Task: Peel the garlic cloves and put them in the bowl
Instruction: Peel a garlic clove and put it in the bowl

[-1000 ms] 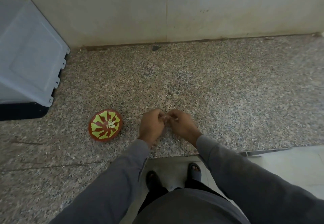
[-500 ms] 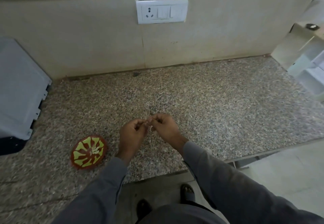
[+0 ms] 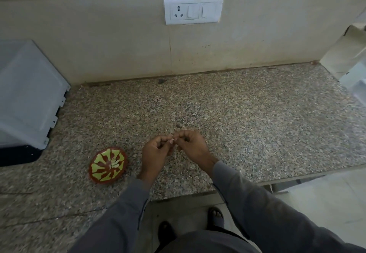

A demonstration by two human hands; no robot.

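A small pale garlic clove [image 3: 172,139] is pinched between the fingertips of both hands above the speckled granite counter [image 3: 247,118]. My left hand [image 3: 155,153] curls round it from the left. My right hand [image 3: 193,143] pinches it from the right. Most of the clove is hidden by the fingers. A small red bowl [image 3: 108,165] with a yellow-green pattern sits on the counter to the left of my left hand, with a few pale pieces inside it.
A grey-white plastic box [image 3: 27,96] stands at the left on a dark base. A switch and socket plate [image 3: 193,10] is on the wall behind. A pale object [image 3: 348,54] stands at the right edge. The counter's front edge runs below my wrists.
The view has tilted up, so the wall socket and right-hand object came into sight. Both hands stay together on the clove, with only small finger movement.
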